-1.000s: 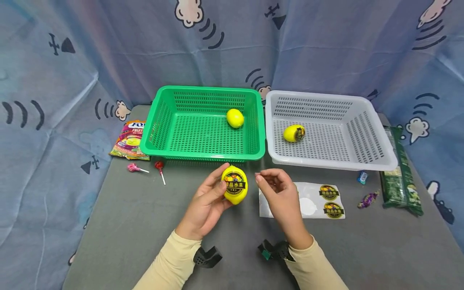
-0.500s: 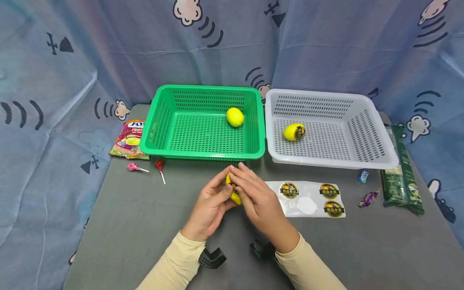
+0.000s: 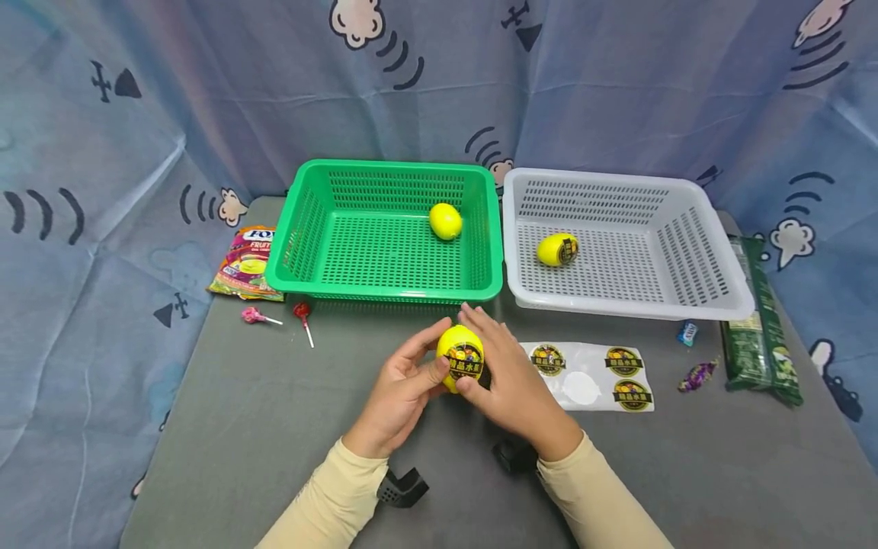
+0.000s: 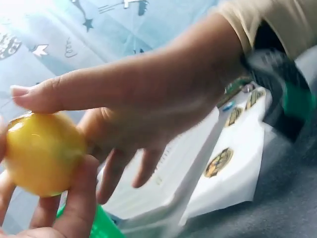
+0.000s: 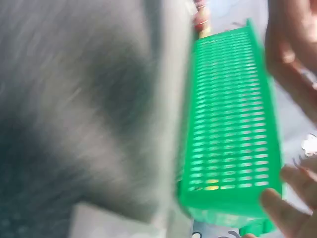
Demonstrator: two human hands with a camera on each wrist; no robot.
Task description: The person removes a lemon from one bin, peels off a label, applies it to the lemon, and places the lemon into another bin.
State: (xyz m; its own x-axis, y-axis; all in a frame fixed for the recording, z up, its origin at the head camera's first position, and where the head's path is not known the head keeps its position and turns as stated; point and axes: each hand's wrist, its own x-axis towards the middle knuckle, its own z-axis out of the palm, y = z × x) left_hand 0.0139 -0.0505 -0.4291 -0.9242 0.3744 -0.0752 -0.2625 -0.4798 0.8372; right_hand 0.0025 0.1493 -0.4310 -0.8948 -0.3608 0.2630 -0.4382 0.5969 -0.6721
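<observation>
A yellow lemon [image 3: 450, 339] is held in my left hand [image 3: 394, 393], between the thumb and fingers, above the table. Its round black-and-gold sticker [image 3: 464, 361] faces up towards the head camera. On the lemon's right side is my right hand [image 3: 517, 393], its thumb against the fruit beside the sticker and its fingers extended past it. The left wrist view shows that right thumb lying straight along the top of the lemon [image 4: 44, 153], the other fingers spread loosely. Right of the hands lies a white sticker sheet [image 3: 600, 354] with three round labels and a blank spot.
Behind stand a green basket [image 3: 384, 293] with a plain lemon [image 3: 446, 221] and a white basket [image 3: 631, 306] with a stickered lemon [image 3: 554, 250]. Lollipops [image 3: 302, 311] and a candy bag [image 3: 245, 263] lie left; wrapped candies [image 3: 698, 375] and a green packet [image 3: 754, 343] lie right.
My right hand came in from the right, covered the lemon's sticker, then drew slightly back to the side. The lemon has shifted a little to the right with its sticker showing again.
</observation>
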